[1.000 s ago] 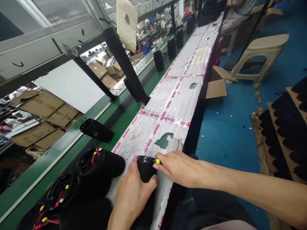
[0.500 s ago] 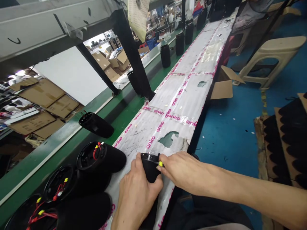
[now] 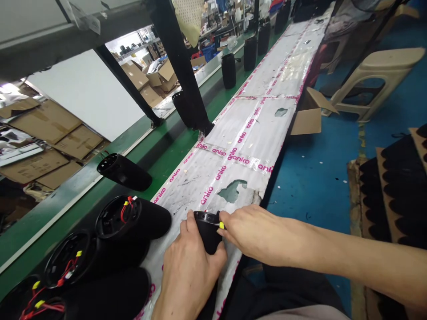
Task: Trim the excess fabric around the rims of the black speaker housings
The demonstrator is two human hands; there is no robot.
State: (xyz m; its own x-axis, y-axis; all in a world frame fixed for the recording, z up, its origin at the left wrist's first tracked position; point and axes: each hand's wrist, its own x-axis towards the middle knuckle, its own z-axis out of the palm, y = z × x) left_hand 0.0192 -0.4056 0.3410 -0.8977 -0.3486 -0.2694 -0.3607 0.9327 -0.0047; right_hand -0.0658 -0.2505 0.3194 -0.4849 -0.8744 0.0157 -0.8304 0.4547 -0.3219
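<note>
My left hand (image 3: 188, 266) is wrapped round a black cylinder (image 3: 209, 233), its thumb on the near side. At the cylinder's upper rim, my right hand (image 3: 245, 231) is closed, its fingertips against the rim's right side beside a yellow connector (image 3: 221, 226). The cylinder leans over the wrapped bench strip (image 3: 253, 129), which bears pink lettering. To the left lie several larger black cylinders, one of them (image 3: 155, 218) nearest my left hand, with red wires and yellow or white connectors (image 3: 126, 203) in their open ends.
A black cylinder (image 3: 133, 173) lies on the green conveyor (image 3: 167, 155), and others stand farther along it. A dark post (image 3: 183, 66) rises at the bench's left edge. On the right are an open carton (image 3: 305, 123), a beige stool (image 3: 393, 60) and stacked black parts (image 3: 396, 186).
The view has shifted slightly, so the cylinders at the left sit farther left in the picture. Both hands keep nearly the same hold on the cylinder.
</note>
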